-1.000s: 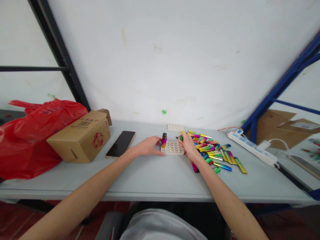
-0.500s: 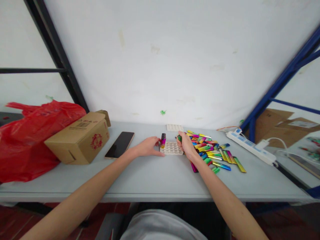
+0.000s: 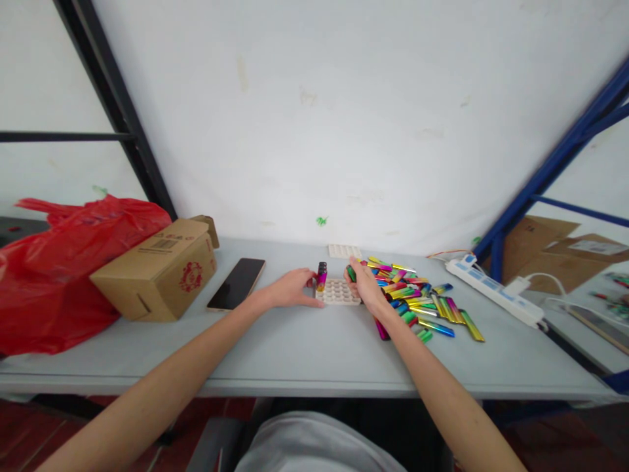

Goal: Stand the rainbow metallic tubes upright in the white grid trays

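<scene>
A white tray with rows of round pockets (image 3: 339, 292) lies on the table between my hands. Several lighters (image 3: 322, 277), purple and yellow with dark tops, stand upright in a row at its left end. My left hand (image 3: 293, 288) grips that end, its thumb at the near corner and its fingers beside the lighters. Over the tray's right end, my right hand (image 3: 366, 285) is closed around a green lighter (image 3: 351, 273), mostly hidden by the fingers. Just right of it lies a heap of shiny, many-coloured lighters (image 3: 410, 298).
A second white tray (image 3: 344, 251) lies near the wall. To the left are a dark phone (image 3: 236, 284), a cardboard box (image 3: 157, 272) and a red plastic bag (image 3: 73, 275). A white power strip (image 3: 496, 293) with cables lies at the right, beside a blue frame (image 3: 496, 252).
The right hand has shifted very slightly with the green lighter still in it. The left hand keeps its place at the tray, and the view has moved a little.
</scene>
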Available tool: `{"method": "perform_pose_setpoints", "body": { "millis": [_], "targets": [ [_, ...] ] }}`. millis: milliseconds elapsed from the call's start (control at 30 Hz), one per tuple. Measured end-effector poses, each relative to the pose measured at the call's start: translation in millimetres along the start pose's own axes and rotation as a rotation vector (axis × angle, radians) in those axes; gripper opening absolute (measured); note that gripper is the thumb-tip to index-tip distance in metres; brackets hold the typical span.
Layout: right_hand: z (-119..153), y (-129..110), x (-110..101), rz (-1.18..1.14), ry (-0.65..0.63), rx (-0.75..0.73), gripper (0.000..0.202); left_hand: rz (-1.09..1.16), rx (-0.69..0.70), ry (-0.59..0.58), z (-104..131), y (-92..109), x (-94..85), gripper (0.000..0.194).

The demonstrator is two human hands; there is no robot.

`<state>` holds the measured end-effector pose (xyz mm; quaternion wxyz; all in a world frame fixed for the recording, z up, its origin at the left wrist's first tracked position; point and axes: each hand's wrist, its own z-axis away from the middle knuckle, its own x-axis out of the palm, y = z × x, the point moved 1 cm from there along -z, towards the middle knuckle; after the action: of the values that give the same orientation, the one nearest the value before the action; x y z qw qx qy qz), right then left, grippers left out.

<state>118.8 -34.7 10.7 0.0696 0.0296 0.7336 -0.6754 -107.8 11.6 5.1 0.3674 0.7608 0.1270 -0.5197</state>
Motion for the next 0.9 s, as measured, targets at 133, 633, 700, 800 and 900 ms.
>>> {"method": "perform_pose_setpoints", "body": {
  "millis": [133, 633, 700, 800, 900],
  "targets": [
    [2, -5, 2, 0.028, -0.006, -0.091, 0.067, 0.000, 0.010, -0.009, 1, 2, -1.4, 0.065],
    [15, -18, 11, 0.633, 0.024, -0.522, 0.050, -0.026, 0.008, 0.025, 0, -2, 2.3, 0.068],
    [14, -17, 10, 0.626, 0.018, -0.502, 0.048, -0.025, 0.009, 0.028, 0, -3, 2.8, 0.067],
    [11, -12, 10, 0.664, -0.023, -0.490, 0.046, -0.021, 0.012, 0.021, -1, -4, 3.4, 0.067],
    [9, -9, 12, 0.734, -0.062, -0.524, 0.040, -0.011, 0.016, 0.021, -1, -3, 2.8, 0.065]
  ]
}}
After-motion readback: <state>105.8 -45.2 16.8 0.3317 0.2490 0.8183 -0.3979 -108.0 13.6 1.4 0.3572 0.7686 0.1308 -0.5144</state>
